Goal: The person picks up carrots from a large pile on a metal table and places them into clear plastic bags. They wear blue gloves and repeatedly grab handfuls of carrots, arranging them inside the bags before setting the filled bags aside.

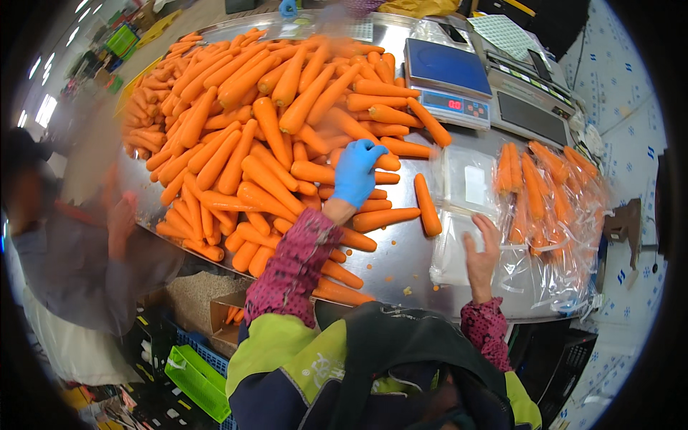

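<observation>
My left hand (355, 173), in a blue glove, has its fingers curled over a carrot (388, 163) at the right side of a large pile of carrots (263, 177). Part of that carrot is hidden under the glove. My bare right hand (482, 255) is at a stack of clear plastic bags (451, 244), fingers apart and holding nothing. One carrot (427, 205) lies alone between the pile and the bags. To the right of that hand lie several clear bags filled with carrots (543, 199).
Behind the bags stands a blue-topped digital scale (447, 64); a bag sealer or similar machine (529, 107) sits beside it. Carrot scraps dot the metal table (398, 274). At left is another person (80, 258), blurred. Across the table shows another blue-gloved hand (288, 8). A green crate (198, 381) stands below.
</observation>
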A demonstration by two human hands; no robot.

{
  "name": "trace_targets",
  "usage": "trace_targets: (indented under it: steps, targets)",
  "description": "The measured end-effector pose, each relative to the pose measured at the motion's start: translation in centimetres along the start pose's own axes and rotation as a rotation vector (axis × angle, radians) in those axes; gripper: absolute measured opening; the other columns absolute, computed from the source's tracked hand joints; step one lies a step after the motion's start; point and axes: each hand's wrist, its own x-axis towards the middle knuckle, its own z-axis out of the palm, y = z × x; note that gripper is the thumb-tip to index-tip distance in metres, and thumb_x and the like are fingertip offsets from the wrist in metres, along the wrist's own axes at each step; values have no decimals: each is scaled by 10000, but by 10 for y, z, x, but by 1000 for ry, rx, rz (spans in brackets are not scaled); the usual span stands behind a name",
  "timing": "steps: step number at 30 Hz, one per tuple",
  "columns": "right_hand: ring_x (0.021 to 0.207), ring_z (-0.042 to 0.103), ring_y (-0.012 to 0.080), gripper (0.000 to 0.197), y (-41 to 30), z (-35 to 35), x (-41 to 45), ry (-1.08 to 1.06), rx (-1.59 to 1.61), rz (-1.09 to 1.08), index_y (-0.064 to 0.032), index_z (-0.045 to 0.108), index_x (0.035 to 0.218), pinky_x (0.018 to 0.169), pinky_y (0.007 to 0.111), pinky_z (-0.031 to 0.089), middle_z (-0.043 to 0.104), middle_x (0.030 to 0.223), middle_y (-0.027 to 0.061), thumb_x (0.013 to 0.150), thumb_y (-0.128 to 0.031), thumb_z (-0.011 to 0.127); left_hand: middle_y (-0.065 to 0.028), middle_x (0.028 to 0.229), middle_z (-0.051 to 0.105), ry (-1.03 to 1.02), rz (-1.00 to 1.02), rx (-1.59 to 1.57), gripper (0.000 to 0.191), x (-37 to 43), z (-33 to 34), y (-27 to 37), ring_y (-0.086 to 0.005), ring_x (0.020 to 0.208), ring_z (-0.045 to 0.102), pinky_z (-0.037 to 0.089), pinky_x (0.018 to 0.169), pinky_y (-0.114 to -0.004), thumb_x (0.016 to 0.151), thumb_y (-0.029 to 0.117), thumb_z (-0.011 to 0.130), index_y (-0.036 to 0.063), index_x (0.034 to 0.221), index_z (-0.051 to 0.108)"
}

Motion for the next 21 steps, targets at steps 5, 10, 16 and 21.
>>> trace_targets:
  steps: [5, 10, 16, 21]
  targets:
    - [1276, 495, 302, 818, -71, 43, 11, -256, 233, -162, -11, 274, 1513, 1108, 374, 364, 481, 1402, 188, 843, -151, 721, -94, 962, 599, -185, -216, -861, 425, -24, -28, 65, -231, 970, 616, 525, 799, -320, 782, 168, 812, 45, 1139, 618]
    - [813, 635, 194, 623, -61, 43, -14, -493, 1191, 755, -6, 348, 1437, 708, 330, 566, 590, 1028, 130, 908, -186, 622, -56, 865, 634, -168, 376, 226, 314, 23, 29, 11, -236, 891, 599, 514, 739, -375, 764, 137, 776, 91, 1057, 673]
    - [933, 617, 205, 624, -40, 21, -46, -499, 1505, 739, 21, 362, 1422, 850, 364, 537, 578, 1053, 136, 900, -218, 604, -34, 995, 656, -235, 268, 756, 174, 57, 56, -74, -256, 970, 607, 423, 915, -530, 845, 160, 620, 207, 1003, 674]
    - [1295, 479, 249, 739, -25, 10, -52, -257, 1502, 675, 65, 328, 1457, 1131, 382, 368, 480, 1389, 168, 847, -222, 630, -66, 1012, 646, -18, 171, -128, 442, 19, 26, 52, -275, 916, 612, 503, 808, -382, 734, 116, 791, 131, 1146, 632]
